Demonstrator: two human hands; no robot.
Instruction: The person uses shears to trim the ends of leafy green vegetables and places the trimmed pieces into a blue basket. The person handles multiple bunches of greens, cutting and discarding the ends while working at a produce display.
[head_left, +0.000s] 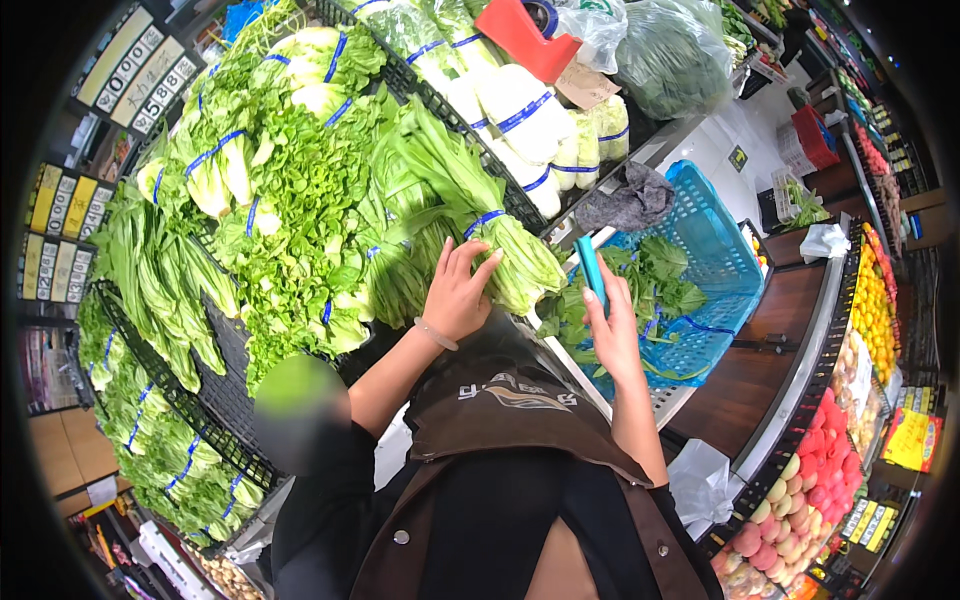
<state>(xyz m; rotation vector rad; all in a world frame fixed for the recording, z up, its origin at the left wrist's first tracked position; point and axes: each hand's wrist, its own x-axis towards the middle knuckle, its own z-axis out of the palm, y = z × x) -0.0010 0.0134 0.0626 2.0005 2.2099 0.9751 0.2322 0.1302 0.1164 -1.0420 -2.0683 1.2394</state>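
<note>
My left hand (459, 289), with a bracelet at its wrist, touches the cut end of a bundle of long-leaf lettuce (517, 259) bound with blue tape; its fingers are spread. In my right hand (613, 322) is a slim turquoise tool (591, 270), perhaps a folding knife; whether a blade is out I cannot tell. The bundle lies on other leafy greens at the edge of a black crate. Just beyond my right hand, a blue plastic basket (712, 255) holds loose leaves (664, 262) and scraps of blue tape.
Taped lettuces (300, 187) fill the display on the left. Wrapped white cabbages (517, 112), a red tape dispenser (525, 37) and a bagged green vegetable (671, 60) are at the top. A grey cloth (626, 199) lies by the basket. Fruit displays (795, 495) curve along the right.
</note>
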